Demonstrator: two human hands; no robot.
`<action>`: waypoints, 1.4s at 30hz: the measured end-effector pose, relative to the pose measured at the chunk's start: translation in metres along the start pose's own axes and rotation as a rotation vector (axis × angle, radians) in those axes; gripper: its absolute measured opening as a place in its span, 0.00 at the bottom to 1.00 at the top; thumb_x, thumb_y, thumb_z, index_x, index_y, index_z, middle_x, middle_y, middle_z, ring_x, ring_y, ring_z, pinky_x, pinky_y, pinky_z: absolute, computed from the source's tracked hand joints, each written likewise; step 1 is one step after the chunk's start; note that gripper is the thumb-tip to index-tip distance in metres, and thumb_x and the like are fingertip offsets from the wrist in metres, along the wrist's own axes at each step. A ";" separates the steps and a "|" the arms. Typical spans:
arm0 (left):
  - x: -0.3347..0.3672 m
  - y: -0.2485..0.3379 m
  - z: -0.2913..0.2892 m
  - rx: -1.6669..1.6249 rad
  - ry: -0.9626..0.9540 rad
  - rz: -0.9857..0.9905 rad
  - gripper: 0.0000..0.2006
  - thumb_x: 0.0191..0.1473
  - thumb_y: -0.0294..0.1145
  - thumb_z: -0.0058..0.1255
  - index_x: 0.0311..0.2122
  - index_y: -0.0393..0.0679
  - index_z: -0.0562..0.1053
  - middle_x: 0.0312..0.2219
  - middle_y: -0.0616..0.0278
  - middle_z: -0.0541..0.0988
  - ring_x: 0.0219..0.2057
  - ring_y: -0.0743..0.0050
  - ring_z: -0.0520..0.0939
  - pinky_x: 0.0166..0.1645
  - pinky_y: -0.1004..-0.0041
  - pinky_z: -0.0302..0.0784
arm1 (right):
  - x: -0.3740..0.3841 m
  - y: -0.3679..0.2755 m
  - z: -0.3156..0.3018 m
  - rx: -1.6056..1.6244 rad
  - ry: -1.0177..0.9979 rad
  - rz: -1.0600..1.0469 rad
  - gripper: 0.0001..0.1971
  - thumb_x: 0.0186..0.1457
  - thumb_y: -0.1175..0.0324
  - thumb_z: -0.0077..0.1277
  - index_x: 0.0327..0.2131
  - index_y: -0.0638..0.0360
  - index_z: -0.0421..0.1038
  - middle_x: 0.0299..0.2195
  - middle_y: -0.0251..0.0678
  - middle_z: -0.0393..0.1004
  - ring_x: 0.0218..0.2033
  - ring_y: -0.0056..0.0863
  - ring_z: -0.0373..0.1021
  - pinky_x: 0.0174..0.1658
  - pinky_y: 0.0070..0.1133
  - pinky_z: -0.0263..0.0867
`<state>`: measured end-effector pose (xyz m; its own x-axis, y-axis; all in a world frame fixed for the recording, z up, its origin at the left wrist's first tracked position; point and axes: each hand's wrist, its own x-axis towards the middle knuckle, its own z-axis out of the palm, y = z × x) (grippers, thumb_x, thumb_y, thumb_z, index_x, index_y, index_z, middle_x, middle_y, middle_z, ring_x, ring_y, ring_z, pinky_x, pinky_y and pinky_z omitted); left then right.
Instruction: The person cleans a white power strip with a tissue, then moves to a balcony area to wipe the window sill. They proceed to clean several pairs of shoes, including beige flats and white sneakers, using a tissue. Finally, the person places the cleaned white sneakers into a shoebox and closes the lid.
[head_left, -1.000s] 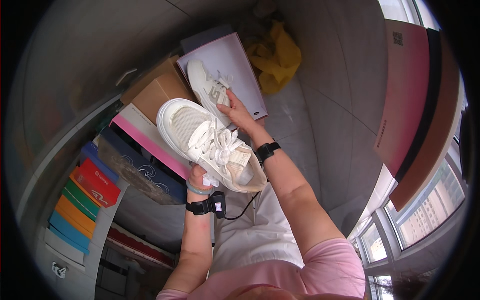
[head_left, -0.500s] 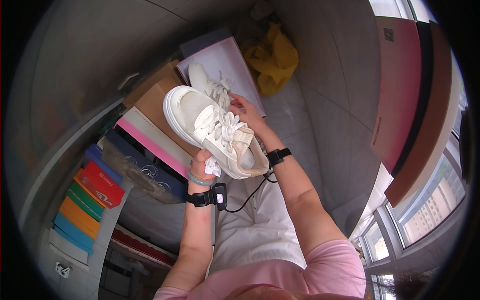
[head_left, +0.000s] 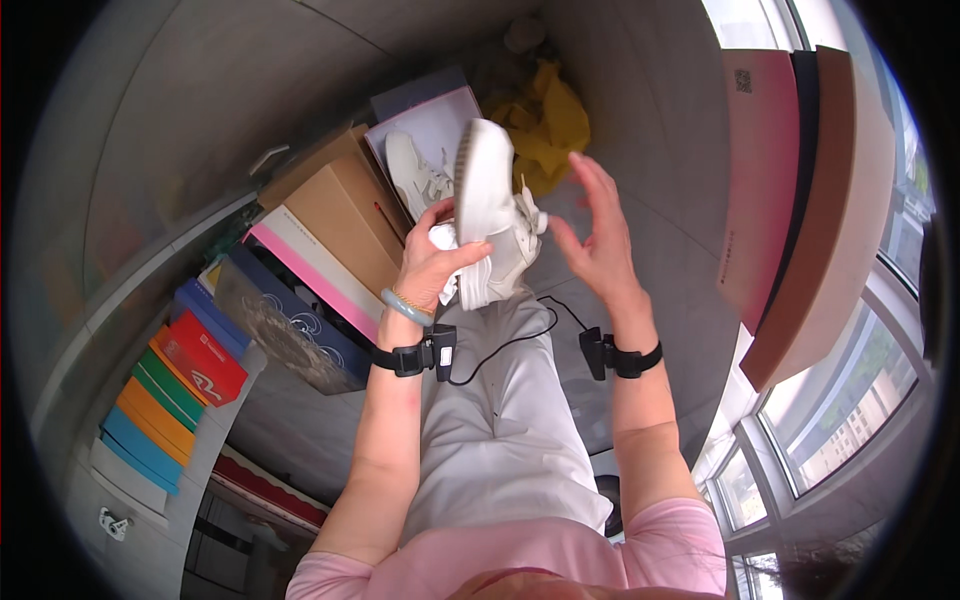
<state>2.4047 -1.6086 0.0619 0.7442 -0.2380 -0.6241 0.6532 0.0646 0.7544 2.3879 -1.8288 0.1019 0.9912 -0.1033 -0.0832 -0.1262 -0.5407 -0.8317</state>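
A white lace-up sneaker (head_left: 486, 205) is held up in front of me, tilted on its side with the sole edge toward the left and the toe pointing away. My left hand (head_left: 432, 262) grips it near the heel, the thumb across the sole side. A crumpled white tissue or cloth (head_left: 447, 262) is pinched between that hand and the shoe. My right hand (head_left: 603, 240) hovers just right of the laces, fingers apart, with nothing in it. Behind, a second white sneaker (head_left: 408, 172) lies in an open shoebox (head_left: 437, 112) with a pale lining.
Left of the shoebox are a brown cardboard box (head_left: 338, 215), a white and pink box (head_left: 310, 270) and a dark blue box (head_left: 285, 322). Several colourful boxes (head_left: 165, 400) line the far left. A yellow bag (head_left: 550, 125) lies behind. Large boxes (head_left: 760, 190) stand by the window at right.
The sneaker has turned from sole-down and slanted to upright on its side, moving a little right. My right hand has left the shoe and swung right, opening. My left hand still grips it.
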 end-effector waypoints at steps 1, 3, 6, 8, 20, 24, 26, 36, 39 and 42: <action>0.004 0.000 0.001 0.164 0.008 0.053 0.37 0.34 0.34 0.68 0.51 0.31 0.66 0.43 0.53 0.74 0.47 0.63 0.75 0.52 0.70 0.70 | 0.007 -0.007 -0.007 -0.188 -0.042 -0.184 0.37 0.39 0.76 0.59 0.57 0.46 0.62 0.55 0.35 0.63 0.54 0.34 0.62 0.54 0.29 0.61; 0.011 0.009 0.000 0.494 -0.001 0.113 0.42 0.28 0.39 0.68 0.52 0.30 0.66 0.46 0.50 0.72 0.50 0.58 0.73 0.54 0.68 0.68 | 0.016 -0.023 -0.014 -0.490 -0.160 -0.413 0.43 0.33 0.77 0.61 0.58 0.42 0.60 0.58 0.34 0.59 0.58 0.37 0.59 0.59 0.33 0.56; 0.019 0.017 0.000 0.832 -0.048 0.251 0.42 0.26 0.41 0.64 0.52 0.33 0.67 0.46 0.50 0.71 0.49 0.52 0.73 0.53 0.64 0.69 | 0.026 -0.039 -0.002 -0.808 -0.347 -0.533 0.45 0.34 0.76 0.60 0.59 0.37 0.57 0.59 0.36 0.59 0.60 0.38 0.55 0.64 0.38 0.47; 0.022 0.032 0.003 0.942 -0.113 0.216 0.41 0.26 0.40 0.64 0.51 0.33 0.67 0.46 0.49 0.72 0.48 0.53 0.73 0.54 0.66 0.68 | 0.025 -0.028 0.013 -0.800 -0.409 -0.471 0.43 0.35 0.75 0.60 0.59 0.38 0.57 0.57 0.38 0.60 0.60 0.38 0.56 0.63 0.39 0.48; 0.000 0.056 0.002 0.899 0.236 0.661 0.31 0.36 0.28 0.64 0.51 0.40 0.70 0.51 0.54 0.71 0.49 0.62 0.74 0.52 0.68 0.71 | -0.017 0.051 0.057 -0.055 -0.240 0.088 0.31 0.36 0.71 0.58 0.51 0.56 0.68 0.48 0.44 0.70 0.51 0.37 0.66 0.53 0.31 0.60; -0.007 0.033 -0.010 0.559 0.460 0.558 0.25 0.38 0.26 0.66 0.46 0.41 0.74 0.38 0.64 0.74 0.37 0.78 0.74 0.43 0.76 0.72 | -0.030 0.046 0.084 0.422 0.014 0.496 0.30 0.37 0.66 0.59 0.49 0.59 0.70 0.46 0.45 0.70 0.49 0.36 0.66 0.52 0.27 0.60; -0.006 0.007 -0.016 0.404 0.434 0.367 0.24 0.39 0.27 0.66 0.46 0.42 0.74 0.35 0.65 0.74 0.35 0.80 0.74 0.40 0.77 0.72 | -0.031 0.049 0.102 0.383 0.134 0.490 0.30 0.37 0.64 0.60 0.49 0.60 0.70 0.44 0.45 0.69 0.48 0.36 0.65 0.52 0.26 0.59; 0.007 -0.039 -0.028 0.145 0.310 -0.049 0.25 0.41 0.28 0.65 0.48 0.40 0.72 0.30 0.65 0.77 0.28 0.83 0.76 0.32 0.80 0.73 | -0.008 0.086 0.187 -0.108 0.276 0.400 0.32 0.37 0.62 0.61 0.50 0.59 0.67 0.43 0.45 0.62 0.47 0.44 0.59 0.49 0.35 0.56; 0.012 -0.047 -0.035 0.157 0.281 -0.075 0.27 0.40 0.31 0.64 0.49 0.38 0.71 0.37 0.59 0.77 0.31 0.78 0.78 0.35 0.76 0.75 | 0.002 0.084 0.190 -0.293 0.211 0.428 0.35 0.38 0.61 0.61 0.53 0.58 0.63 0.44 0.45 0.61 0.48 0.44 0.58 0.49 0.38 0.55; 0.016 -0.058 -0.041 0.230 0.264 -0.045 0.28 0.41 0.30 0.64 0.50 0.38 0.71 0.43 0.57 0.76 0.37 0.75 0.78 0.40 0.75 0.74 | 0.003 0.078 0.184 -0.355 0.120 0.422 0.35 0.40 0.62 0.61 0.54 0.59 0.62 0.46 0.45 0.61 0.49 0.44 0.57 0.49 0.39 0.54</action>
<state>2.3843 -1.5769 0.0001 0.7450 0.0255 -0.6665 0.6605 -0.1673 0.7319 2.3881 -1.7177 -0.0647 0.8427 -0.4544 -0.2886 -0.5373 -0.6777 -0.5021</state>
